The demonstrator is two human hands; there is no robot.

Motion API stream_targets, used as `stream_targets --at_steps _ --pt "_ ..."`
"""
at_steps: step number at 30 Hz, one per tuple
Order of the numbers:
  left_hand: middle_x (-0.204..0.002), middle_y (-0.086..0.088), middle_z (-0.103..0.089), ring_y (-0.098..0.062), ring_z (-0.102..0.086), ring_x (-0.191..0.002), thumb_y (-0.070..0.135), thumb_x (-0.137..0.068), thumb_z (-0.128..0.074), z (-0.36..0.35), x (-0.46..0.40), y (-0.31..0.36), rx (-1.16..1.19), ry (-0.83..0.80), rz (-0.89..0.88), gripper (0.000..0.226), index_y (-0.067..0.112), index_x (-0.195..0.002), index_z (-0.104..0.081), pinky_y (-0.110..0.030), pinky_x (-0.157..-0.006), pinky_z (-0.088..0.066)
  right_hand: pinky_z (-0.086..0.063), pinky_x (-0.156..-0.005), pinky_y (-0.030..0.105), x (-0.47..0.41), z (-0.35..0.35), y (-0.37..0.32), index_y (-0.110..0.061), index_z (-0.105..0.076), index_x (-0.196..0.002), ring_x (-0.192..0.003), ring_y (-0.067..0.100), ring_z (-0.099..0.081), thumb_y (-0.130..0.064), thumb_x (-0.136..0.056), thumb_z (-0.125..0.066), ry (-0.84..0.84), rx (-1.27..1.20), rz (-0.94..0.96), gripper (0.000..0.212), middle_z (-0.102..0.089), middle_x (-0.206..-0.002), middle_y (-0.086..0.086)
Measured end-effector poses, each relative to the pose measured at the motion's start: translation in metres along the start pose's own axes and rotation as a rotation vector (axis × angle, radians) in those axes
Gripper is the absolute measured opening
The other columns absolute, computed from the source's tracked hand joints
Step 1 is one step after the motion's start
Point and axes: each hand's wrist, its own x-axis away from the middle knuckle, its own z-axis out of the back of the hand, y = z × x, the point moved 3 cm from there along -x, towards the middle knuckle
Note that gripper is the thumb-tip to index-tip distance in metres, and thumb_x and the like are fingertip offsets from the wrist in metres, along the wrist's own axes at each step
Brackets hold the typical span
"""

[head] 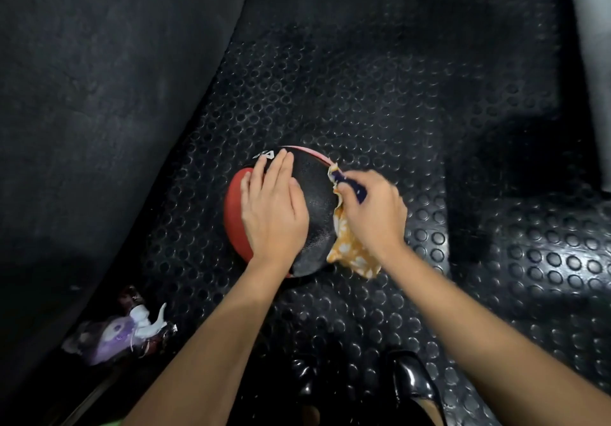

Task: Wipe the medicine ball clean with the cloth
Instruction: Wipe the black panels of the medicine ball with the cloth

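The medicine ball (314,200) sits on the studded floor mat (380,101), its top half-hidden under the flat, straight-fingered left hand (274,207). The right hand (373,210) grips the orange cloth (350,250) against the ball's right side; the ball's white lettering is partly covered.

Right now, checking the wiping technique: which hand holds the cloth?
The right hand grips the cloth against the ball; the left hand lies flat on top, holding nothing.

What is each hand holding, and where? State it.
Right hand grips the cloth by its upper end. Left hand holds nothing, resting flat on the medicine ball.
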Motion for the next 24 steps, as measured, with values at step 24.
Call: stream_targets --at_steps 24 --pt "-0.147 0.005 -0.043 -0.017 -0.028 -0.142 0.028 -0.099 -0.025 -0.003 -0.067 -0.016 0.106 -0.162 -0.156 0.047 0.020 -0.139 -0.048 -0.038 -0.118 -0.015 -0.035 -0.071 0.025 -0.072 -0.009 -0.021 -0.025 -0.064 -0.109 -0.097 0.019 -0.059 -0.033 -0.091 -0.056 0.006 -0.123 0.048 0.022 -0.066 -0.101 -0.003"
